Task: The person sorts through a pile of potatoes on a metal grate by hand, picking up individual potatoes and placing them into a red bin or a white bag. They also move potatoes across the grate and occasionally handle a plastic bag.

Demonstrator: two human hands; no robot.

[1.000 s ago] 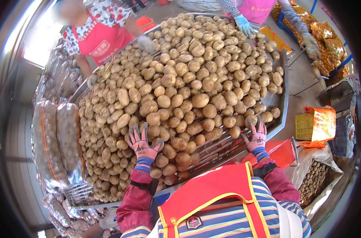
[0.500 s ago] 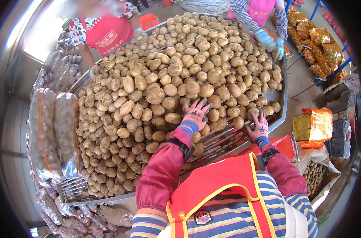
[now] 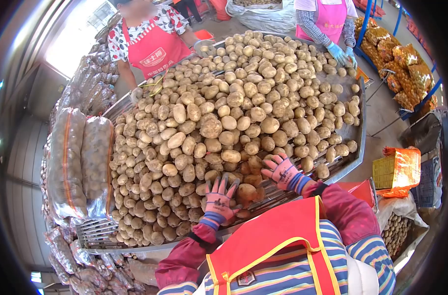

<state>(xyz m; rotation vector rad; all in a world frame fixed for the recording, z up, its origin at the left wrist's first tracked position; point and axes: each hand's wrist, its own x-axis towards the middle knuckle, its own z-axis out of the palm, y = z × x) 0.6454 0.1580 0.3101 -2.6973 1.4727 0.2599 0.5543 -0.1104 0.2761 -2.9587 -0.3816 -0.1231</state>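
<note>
A large heap of potatoes (image 3: 224, 123) covers the slatted metal sorting table (image 3: 97, 231) in front of me. At its near edge my left hand (image 3: 219, 201), in a pink and grey work glove, has its fingers spread against the potatoes. My right hand (image 3: 283, 172), gloved alike, also has its fingers spread and touches potatoes farther to the right. Between my hands lie several loose potatoes, one (image 3: 246, 192) blurred, with slats partly showing beneath. Neither hand is closed around a potato.
Two people in pink aprons (image 3: 157, 54) (image 3: 328, 19) stand across the table, their gloved hands at the heap. Filled clear sacks (image 3: 66, 162) lie at the left. At right are orange net sacks (image 3: 406, 64), a yellow crate (image 3: 384, 171) and an open potato sack (image 3: 397, 231).
My left hand has moved left and closer to my body. My right hand has shifted left from the bare slats onto potatoes. Potatoes between them have moved, and the camera view has shifted.
</note>
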